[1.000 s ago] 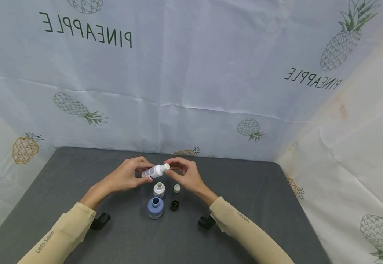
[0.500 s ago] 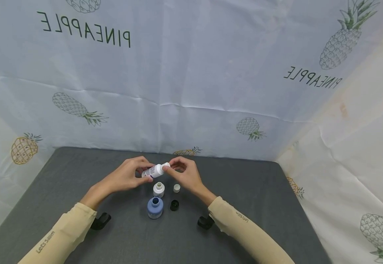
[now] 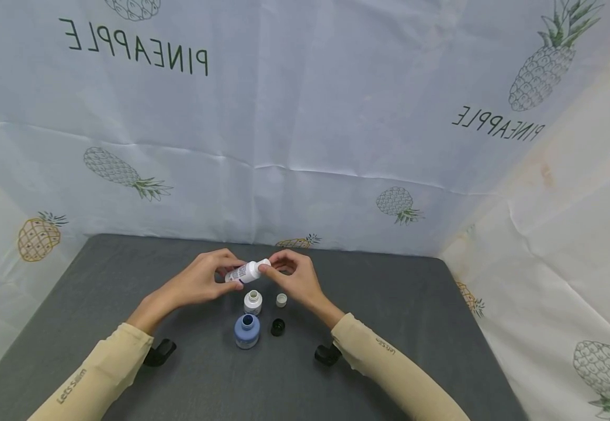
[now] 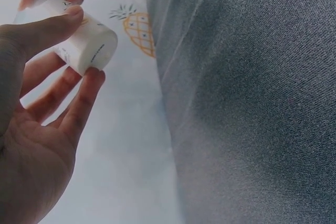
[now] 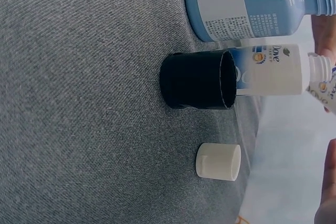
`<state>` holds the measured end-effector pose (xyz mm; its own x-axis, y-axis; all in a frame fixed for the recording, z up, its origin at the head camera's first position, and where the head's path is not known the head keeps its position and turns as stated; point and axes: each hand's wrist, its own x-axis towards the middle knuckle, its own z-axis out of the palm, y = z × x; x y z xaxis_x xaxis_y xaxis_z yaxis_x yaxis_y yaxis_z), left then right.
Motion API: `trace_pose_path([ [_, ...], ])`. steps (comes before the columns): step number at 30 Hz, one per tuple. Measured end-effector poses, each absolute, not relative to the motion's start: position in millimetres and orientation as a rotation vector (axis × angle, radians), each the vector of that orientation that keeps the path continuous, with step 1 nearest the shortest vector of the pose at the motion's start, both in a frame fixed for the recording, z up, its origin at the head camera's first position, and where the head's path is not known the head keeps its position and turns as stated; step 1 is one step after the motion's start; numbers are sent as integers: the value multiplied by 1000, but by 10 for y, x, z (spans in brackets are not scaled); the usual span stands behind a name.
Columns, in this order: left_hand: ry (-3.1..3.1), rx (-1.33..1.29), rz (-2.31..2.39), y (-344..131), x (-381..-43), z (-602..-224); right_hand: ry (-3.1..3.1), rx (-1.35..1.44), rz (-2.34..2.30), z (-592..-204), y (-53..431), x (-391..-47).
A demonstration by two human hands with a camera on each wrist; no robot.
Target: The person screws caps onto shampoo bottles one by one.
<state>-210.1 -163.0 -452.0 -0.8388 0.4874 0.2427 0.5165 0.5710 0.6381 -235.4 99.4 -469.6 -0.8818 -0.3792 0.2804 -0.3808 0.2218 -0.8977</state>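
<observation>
My left hand [image 3: 207,279] grips a small white bottle [image 3: 242,273] around its body, tilted so that its top points right. The thumb lies along one side of it in the left wrist view, the fingers under its base [image 4: 102,51]. My right hand [image 3: 301,282] pinches the white cap [image 3: 265,264] at the bottle's top end between thumb and fingers. Below the hands stand a second white bottle [image 3: 253,304], uncapped, with a Dove label, and an uncapped blue bottle [image 3: 247,335] nearer me.
To the right of the standing bottles lie a loose white cap [image 3: 281,301] and a black cap [image 3: 278,327], openings up. All rest on a dark grey table [image 3: 389,327]. A pineapple-print cloth [image 3: 326,117] hangs behind it. A black device [image 3: 328,355] sits at the right wrist.
Since one second ago my right thumb and fingers have shifted slightly on the cap at the top of the held bottle. My left hand and the standing bottles stay put.
</observation>
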Motion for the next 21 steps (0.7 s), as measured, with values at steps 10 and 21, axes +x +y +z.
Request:
trace_pose_path([
  [10,-2736,-884,-1157,-1647,-2109,-4521,-2177,1040,2124,-4701,1064,-2383],
  [21,-2755,-889,-1124,-1646,-2081,-4525,-2246,1084,2079,-4696,1090,-2361],
])
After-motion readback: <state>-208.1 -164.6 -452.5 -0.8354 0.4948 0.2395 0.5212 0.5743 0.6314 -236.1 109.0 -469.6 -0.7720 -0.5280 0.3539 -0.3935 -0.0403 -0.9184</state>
